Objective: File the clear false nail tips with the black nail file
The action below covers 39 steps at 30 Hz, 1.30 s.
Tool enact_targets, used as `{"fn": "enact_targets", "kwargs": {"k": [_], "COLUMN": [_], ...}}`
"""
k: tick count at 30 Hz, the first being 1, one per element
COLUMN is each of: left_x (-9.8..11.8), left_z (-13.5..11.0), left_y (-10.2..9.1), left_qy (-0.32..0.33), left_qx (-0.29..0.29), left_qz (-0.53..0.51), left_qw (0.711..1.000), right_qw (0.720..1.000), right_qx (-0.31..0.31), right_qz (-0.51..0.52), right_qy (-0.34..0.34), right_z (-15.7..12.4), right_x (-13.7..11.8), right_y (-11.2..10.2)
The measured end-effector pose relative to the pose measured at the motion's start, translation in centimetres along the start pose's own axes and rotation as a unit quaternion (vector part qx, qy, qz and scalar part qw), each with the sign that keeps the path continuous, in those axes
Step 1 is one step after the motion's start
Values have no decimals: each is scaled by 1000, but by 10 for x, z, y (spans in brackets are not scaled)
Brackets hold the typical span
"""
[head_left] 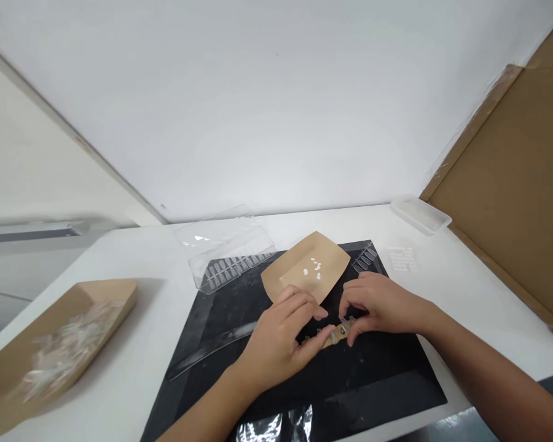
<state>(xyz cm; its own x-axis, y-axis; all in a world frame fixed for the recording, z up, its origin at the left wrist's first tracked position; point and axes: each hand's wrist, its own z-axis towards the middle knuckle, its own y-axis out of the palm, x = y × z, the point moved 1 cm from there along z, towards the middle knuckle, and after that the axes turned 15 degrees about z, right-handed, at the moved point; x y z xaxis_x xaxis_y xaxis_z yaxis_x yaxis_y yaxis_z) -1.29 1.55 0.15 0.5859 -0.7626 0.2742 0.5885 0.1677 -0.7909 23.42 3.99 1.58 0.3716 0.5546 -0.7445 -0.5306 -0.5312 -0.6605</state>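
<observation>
Both hands work at the middle of a black mat [387, 380] that lies on a white table [156, 258]. The left hand [281, 339] is curled, its thumb and fingertips pinching the near-left end of a small tan strip [339, 333]. The right hand [378, 303] is also curled and grips the other end of that strip from above with its fingertips. The strip sits just above the mat between the two hands and carries a few small clear pieces; their exact form is too small to tell. Directly behind the hands, a brown paper tray [295, 273] rests on the mat with several small white pieces [314, 267] in it. To its left, an open clear plastic case [230, 255] overlaps the mat's far edge and holds a row of clear nail tips [233, 267]. A second short row of tips [365, 258] lies at the mat's far right corner, with a white sheet of small tabs [402, 259] just beside it on the table. A clear curved strip [212, 348] lies on the mat's left part. A larger brown tray [120, 298] of clear plastic pieces stands at the table's left edge, blurred. A shallow clear dish [420, 215] sits at the far right, near a cardboard sheet [511, 184] against the wall.
</observation>
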Motion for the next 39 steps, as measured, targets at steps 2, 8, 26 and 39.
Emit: {"fn": "enact_targets", "kwargs": {"k": [2, 8, 26, 39], "left_x": [0, 5, 22, 40], "left_z": [0, -1, -2, -1], "left_y": [-1, -5, -1, 9], "left_qy": [11, 36, 129, 165], "left_qx": [-2, -10, -109, -75], "left_qz": [5, 5, 101, 213], "left_qw": [1000, 999, 980, 960], "right_qw": [1000, 999, 998, 997], "right_qx": [-4, -21, -36, -41], "right_qz": [5, 1, 16, 37], "right_qy": [5, 27, 54, 50], "right_z": [0, 2, 4, 5], "right_x": [1, -3, -3, 8], "right_y": [0, 3, 4, -1]}}
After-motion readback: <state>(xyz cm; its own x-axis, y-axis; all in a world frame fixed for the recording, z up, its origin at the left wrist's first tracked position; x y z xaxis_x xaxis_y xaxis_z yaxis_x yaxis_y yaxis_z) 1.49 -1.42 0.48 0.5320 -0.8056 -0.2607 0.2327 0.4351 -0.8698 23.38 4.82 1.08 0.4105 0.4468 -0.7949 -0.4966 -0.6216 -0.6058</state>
